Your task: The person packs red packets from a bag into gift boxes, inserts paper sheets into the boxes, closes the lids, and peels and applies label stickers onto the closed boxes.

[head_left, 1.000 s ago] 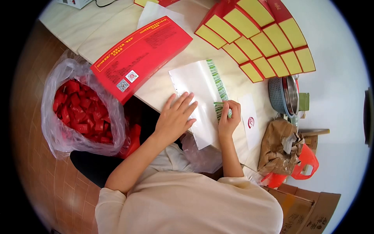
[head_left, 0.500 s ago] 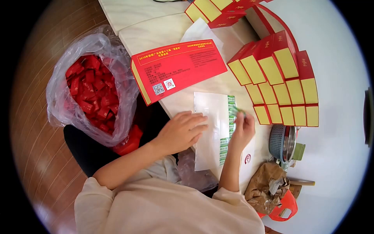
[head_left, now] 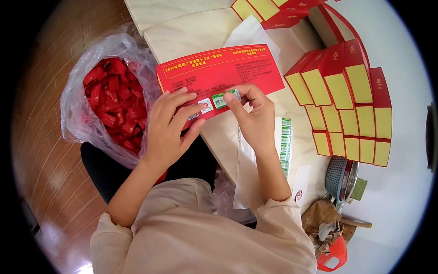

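Pinching a green sticker (head_left: pixel 222 100) between thumb and index finger, the right grip (head_left: pixel 254 116) holds it at the near edge of a red box (head_left: pixel 223 68); whether its underside touches the box is hard to tell from this angle. To its left, the left grip (head_left: pixel 171 121) has its fingers spread, fingertips over the box face, the index finger partly covering a QR code (head_left: pixel 193 117). Between the two grips shows a white square label (head_left: pixel 206 106) with a red mark. The box lies on the tabletop (head_left: pixel 185 36), gold lettering beyond both grips.

Nearer the body than the right grip, partly under its forearm, lies a white sheet (head_left: pixel 246 171) with a row of green stickers (head_left: pixel 285 141) along its right side. Just right of that is a white card (head_left: pixel 301 176) with a red emblem. Farther right of the right grip stand stacked red-and-yellow boxes (head_left: pixel 349 93). Left of the left grip, well apart, a clear plastic bag (head_left: pixel 75 107) holds red packets (head_left: pixel 114 98).
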A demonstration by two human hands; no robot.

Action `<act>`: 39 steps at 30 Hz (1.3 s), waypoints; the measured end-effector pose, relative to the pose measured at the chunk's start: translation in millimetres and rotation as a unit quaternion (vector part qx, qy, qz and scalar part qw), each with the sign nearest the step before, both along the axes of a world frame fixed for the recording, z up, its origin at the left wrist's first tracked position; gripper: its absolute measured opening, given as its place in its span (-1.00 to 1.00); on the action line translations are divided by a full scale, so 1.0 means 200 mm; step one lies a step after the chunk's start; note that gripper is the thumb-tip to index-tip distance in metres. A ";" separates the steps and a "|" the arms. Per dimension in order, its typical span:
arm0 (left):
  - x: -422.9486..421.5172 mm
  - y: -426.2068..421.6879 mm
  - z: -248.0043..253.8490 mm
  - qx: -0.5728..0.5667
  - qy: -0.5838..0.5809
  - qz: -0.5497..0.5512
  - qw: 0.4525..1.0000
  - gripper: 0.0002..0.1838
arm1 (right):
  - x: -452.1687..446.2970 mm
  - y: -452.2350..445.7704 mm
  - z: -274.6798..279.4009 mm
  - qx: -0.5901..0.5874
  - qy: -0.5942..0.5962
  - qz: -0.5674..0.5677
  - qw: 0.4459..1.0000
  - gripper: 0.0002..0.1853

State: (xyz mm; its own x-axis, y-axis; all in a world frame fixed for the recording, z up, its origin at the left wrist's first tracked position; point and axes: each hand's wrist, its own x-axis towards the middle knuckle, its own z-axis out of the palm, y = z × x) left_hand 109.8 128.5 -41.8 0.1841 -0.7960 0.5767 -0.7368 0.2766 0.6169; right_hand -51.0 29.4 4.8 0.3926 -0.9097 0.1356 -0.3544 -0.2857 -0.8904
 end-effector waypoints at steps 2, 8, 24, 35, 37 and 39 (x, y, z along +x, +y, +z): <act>0.00 -0.01 -0.01 -0.018 -0.021 0.009 1.000 -0.71 | 0.00 0.00 -0.02 -0.020 0.009 0.000 1.000 -0.88; -0.01 -0.01 -0.03 -0.018 -0.040 0.022 0.999 -0.70 | 0.00 0.00 -0.01 -0.019 0.009 0.001 1.000 -0.90; 0.00 0.00 -0.03 -0.005 -0.047 0.006 0.999 -0.73 | 0.01 0.00 -0.01 -0.040 0.022 -0.005 0.999 -0.91; 0.00 -0.01 -0.03 -0.016 -0.057 0.017 0.998 -0.71 | 0.02 0.01 -0.01 -0.065 0.033 -0.007 0.997 -0.90; 0.00 -0.01 -0.03 -0.015 -0.057 0.017 0.998 -0.72 | 0.02 0.01 -0.01 -0.068 0.032 -0.007 0.997 -0.90; 0.00 -0.01 -0.03 -0.015 -0.057 0.017 0.998 -0.72 | 0.02 0.01 -0.02 -0.076 0.043 -0.004 0.996 -0.89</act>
